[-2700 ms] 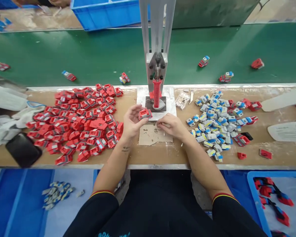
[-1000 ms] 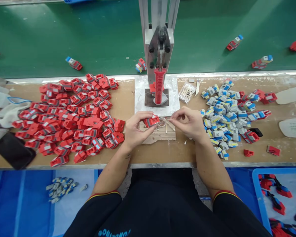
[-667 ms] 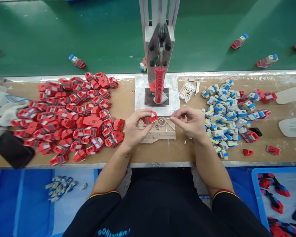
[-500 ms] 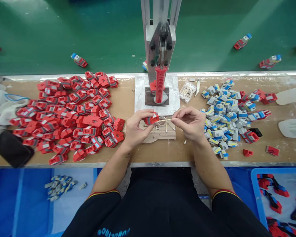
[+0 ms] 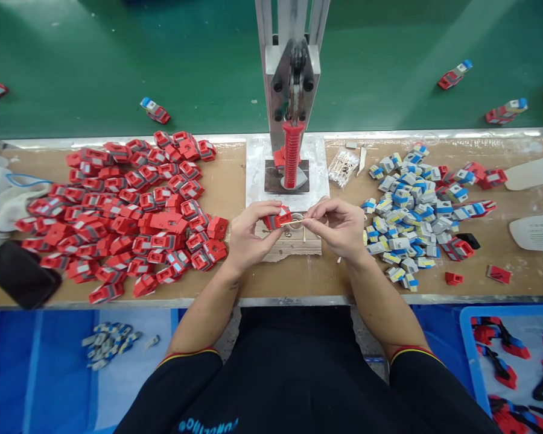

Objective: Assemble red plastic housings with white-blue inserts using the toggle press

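Since half a second ago, I see the right hand point(image 5: 335, 228) come in toward the left hand point(image 5: 250, 235), bringing the thin pale stick, seemingly a cotton swab point(image 5: 294, 222), up to the near end of the small red-and-grey plastic car body point(image 5: 277, 217); I judge this to be the dabbing stage of the work. The left grip holds that car body between thumb and fingers, above the torn brown cardboard point(image 5: 294, 248) on the worktop point(image 5: 298, 281); the right grip is a narrow pinch on the stick. The stick and fingers partly hide the clear round dish point(image 5: 298, 218) behind them. I can't tell whether the stick's tip touches the car body or sits just beside it. The blue-and-white piece that showed left of the silver press with a red ribbed handle point(image 5: 292, 157) is now out of sight.
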`<act>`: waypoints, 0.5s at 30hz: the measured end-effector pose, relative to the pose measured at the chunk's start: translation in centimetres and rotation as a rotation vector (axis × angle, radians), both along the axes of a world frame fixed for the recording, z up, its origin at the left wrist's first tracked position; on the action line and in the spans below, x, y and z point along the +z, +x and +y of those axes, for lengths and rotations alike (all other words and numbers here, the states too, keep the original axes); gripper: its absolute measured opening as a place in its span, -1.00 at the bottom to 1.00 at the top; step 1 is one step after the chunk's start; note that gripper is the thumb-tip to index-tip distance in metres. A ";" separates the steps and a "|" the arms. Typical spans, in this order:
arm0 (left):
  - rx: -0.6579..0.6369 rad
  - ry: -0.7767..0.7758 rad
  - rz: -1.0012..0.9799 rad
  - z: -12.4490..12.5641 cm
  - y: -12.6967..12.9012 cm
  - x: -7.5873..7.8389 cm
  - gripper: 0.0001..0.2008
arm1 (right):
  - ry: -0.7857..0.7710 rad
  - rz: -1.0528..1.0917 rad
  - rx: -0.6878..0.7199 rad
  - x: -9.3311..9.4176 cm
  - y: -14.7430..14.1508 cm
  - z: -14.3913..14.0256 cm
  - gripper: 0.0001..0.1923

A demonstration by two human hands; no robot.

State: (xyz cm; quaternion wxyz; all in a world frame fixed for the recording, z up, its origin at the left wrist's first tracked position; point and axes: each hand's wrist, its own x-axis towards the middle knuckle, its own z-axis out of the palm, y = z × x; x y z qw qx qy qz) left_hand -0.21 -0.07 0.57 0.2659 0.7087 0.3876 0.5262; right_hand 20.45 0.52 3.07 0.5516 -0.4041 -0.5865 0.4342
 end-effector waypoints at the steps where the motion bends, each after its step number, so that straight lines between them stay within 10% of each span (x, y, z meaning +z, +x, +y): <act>1: 0.000 0.001 -0.001 0.0 0.0 0.0 -0.73 | 0.004 -0.002 -0.006 0.0 0.1 0.0 -0.71; 15: 0.029 0.057 0.009 0.0 0.1 0.7 -0.75 | 0.128 -0.075 -0.048 0.0 1.1 0.6 -0.80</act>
